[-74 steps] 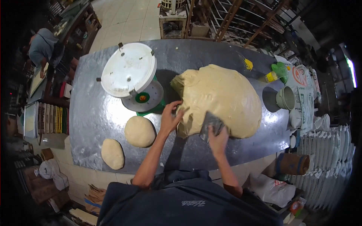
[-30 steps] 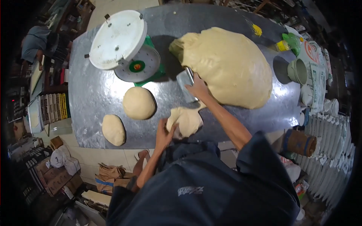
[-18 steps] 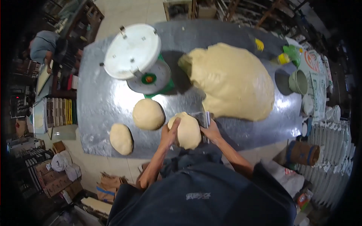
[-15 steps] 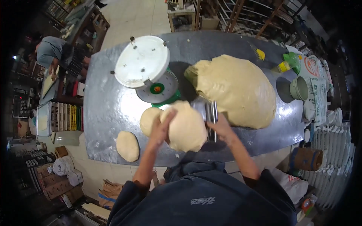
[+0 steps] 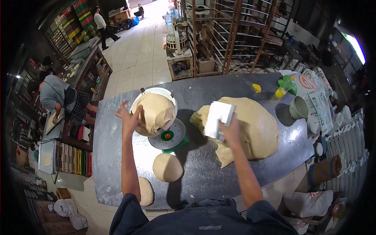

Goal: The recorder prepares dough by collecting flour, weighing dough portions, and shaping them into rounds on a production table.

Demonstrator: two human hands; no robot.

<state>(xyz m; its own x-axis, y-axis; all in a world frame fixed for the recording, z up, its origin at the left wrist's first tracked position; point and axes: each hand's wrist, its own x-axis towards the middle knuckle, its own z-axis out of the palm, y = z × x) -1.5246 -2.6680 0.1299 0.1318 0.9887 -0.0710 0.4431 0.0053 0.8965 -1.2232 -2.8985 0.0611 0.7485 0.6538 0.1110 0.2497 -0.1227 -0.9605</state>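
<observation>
My left hand (image 5: pixel 130 119) is open, its fingers spread at the left side of a dough piece (image 5: pixel 156 111). That piece rests on the round white pan (image 5: pixel 175 105) of a green dial scale (image 5: pixel 178 135). A metal dough scraper (image 5: pixel 219 117) is gripped in my right hand (image 5: pixel 231 131), over the left part of a large dough mound (image 5: pixel 260 129). A torn flap of dough hangs from the mound's near left side. Nearer to me lie a round dough ball (image 5: pixel 167 167) and a second dough piece (image 5: pixel 146 191), partly hidden by my left forearm.
On the table's far right are a green bottle (image 5: pixel 288 84), a yellow brush-like item (image 5: pixel 256 88) and a grey-green cup (image 5: pixel 299 107). White sacks (image 5: pixel 319 105) stand beyond the right edge. A co-worker (image 5: pixel 58 94) bends over a bench at left. Metal racks (image 5: pixel 231 35) stand behind.
The dough piece has gone from between my hands onto the scale pan, and my left hand has let go. My right hand has lifted the scraper over the mound. The view has tilted up.
</observation>
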